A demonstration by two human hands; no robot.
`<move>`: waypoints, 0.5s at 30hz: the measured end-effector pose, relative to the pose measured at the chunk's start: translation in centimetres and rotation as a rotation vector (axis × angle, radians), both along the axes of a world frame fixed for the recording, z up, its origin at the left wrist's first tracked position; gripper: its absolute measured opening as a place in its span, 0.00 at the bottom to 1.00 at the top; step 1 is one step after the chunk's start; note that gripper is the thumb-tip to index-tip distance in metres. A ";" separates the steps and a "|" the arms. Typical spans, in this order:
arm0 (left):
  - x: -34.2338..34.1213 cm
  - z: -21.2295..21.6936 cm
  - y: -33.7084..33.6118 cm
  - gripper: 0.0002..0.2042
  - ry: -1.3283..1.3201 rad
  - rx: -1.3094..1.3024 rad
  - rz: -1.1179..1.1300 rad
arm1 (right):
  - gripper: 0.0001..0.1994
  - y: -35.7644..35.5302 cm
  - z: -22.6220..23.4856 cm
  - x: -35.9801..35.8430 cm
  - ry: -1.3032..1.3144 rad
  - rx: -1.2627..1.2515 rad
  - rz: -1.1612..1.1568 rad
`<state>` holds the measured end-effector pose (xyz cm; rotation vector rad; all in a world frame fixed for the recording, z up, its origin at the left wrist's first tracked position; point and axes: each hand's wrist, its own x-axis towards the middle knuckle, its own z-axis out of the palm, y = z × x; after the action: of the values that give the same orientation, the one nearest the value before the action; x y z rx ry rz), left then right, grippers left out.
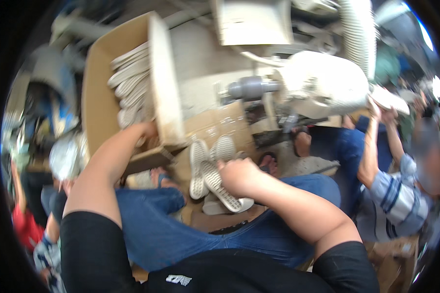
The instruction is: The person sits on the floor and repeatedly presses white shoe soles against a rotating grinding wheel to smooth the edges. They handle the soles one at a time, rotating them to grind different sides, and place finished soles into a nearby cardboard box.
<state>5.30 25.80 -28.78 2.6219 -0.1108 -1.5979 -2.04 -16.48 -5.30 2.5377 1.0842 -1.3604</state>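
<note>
My left hand (147,131) reaches into a tall cardboard box (167,78) at the left. Its fingers are mostly hidden behind the box wall, near a stack of white shoe soles (132,83) inside. In front of me, between my knees, several more white soles with a patterned tread lie in a loose pile. My right hand (240,179) is closed at the edge of one tilted shoe sole (219,186), its thumb side against the tread. Another sole (197,168) lies just left of that one, and one more (224,148) sits beyond it.
A white machine with a rounded housing (322,83) and grey motor stands ahead right, a ribbed hose (357,34) rising behind it. Flattened cardboard (225,124) covers the floor ahead. At the right, a person in a striped shirt (391,195) holds a white sole (390,100).
</note>
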 end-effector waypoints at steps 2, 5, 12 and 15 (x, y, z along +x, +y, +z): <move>0.0 -2.0 0.0 0.31 -0.074 0.110 0.058 | 0.31 0.1 -0.3 0.2 0.072 -0.011 -0.052; 0.6 -3.3 -0.4 0.30 -0.185 0.176 0.164 | 0.32 0.7 -0.3 1.1 0.076 0.031 -0.016; -1.1 -4.1 1.9 0.29 -0.400 0.143 0.421 | 0.30 0.4 0.9 2.2 0.035 0.075 0.077; -0.4 -3.2 2.5 0.28 -0.579 -0.056 0.504 | 0.24 0.1 1.3 2.1 0.039 0.079 0.102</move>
<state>4.92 28.31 -31.99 2.6811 0.4325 -0.6558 0.08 -16.41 -3.98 2.4797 1.2803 -1.3728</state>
